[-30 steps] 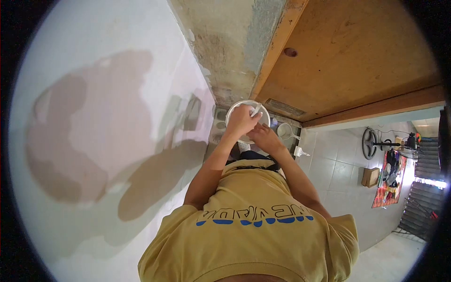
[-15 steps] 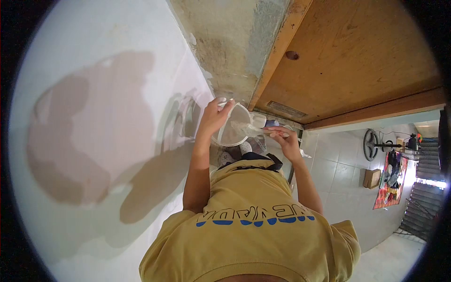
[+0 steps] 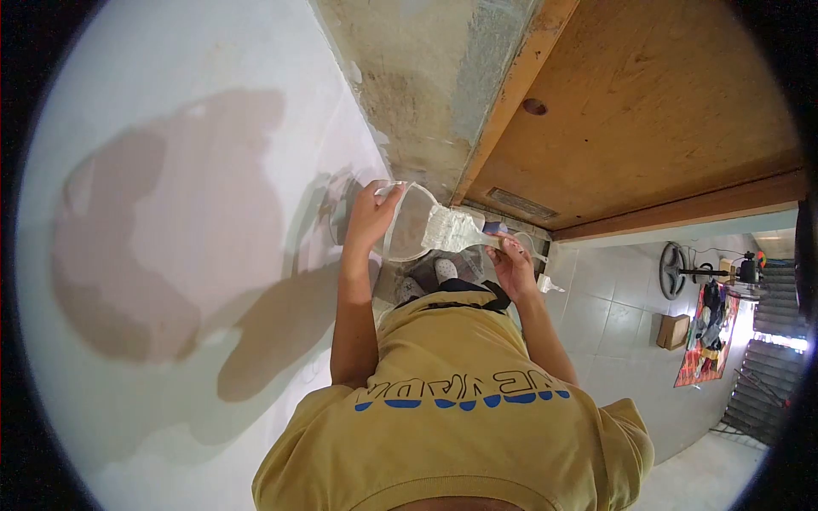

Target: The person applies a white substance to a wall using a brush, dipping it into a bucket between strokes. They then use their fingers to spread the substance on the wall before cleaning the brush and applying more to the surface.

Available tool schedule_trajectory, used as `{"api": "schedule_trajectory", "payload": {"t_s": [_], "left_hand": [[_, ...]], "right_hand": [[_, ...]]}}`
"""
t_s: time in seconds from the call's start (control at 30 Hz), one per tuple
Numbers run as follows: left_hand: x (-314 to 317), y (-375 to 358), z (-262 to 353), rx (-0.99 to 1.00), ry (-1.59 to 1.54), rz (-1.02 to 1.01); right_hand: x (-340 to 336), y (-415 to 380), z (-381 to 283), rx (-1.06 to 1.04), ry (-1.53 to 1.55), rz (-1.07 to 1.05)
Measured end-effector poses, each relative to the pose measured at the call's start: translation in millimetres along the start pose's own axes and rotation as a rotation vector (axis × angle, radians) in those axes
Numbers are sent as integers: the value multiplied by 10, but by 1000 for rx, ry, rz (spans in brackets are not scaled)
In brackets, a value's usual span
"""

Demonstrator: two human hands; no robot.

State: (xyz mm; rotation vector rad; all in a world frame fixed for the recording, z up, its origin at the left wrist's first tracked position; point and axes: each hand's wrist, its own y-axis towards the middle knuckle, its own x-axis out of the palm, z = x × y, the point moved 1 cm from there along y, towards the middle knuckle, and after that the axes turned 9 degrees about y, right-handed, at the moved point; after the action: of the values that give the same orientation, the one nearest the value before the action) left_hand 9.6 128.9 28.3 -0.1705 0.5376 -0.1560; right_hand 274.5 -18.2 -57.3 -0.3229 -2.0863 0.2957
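My left hand (image 3: 368, 218) grips the rim of a small white paint bucket (image 3: 407, 228), held up and tilted on its side near the wall. My right hand (image 3: 511, 260) holds the handle of a wide paintbrush (image 3: 449, 230). Its bristles are coated in white paint and lie across the bucket's open mouth. Both arms reach forward from my yellow shirt (image 3: 460, 417). My feet show just under the bucket.
A white wall (image 3: 196, 111) with large brownish patches fills the left. A rough concrete strip (image 3: 417, 77) and a wooden panel (image 3: 648, 102) lie ahead. A second brush (image 3: 547, 282), a fan (image 3: 682, 268), a cardboard box (image 3: 671, 330) and stairs (image 3: 763, 383) stand on the tiled floor at right.
The bucket has come up from the floor and tipped sideways in my left hand. My right hand has drawn back to the right, bringing the paint-loaded brush to the bucket's mouth.
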Motion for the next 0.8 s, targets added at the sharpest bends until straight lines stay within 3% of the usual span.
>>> {"api": "schedule_trajectory", "payload": {"t_s": [0.2, 0.43, 0.5, 0.6, 0.73, 0.8], "left_hand": [[-45, -94, 44, -36, 9, 26], [35, -69, -452, 15, -119, 93], [39, -109, -569, -134, -148, -1], [122, -281, -550, -178, -204, 56], [312, -275, -1060, -1, 19, 107], [276, -389, -916, -47, -10, 114]], "right_hand": [[141, 43, -49, -1, -9, -38], [219, 44, -98, -26, 79, 6], [144, 93, -87, -34, 138, 18], [200, 133, -89, -57, 218, 40], [202, 349, -96, -45, 358, 23], [341, 431, -146, -72, 357, -18]]}}
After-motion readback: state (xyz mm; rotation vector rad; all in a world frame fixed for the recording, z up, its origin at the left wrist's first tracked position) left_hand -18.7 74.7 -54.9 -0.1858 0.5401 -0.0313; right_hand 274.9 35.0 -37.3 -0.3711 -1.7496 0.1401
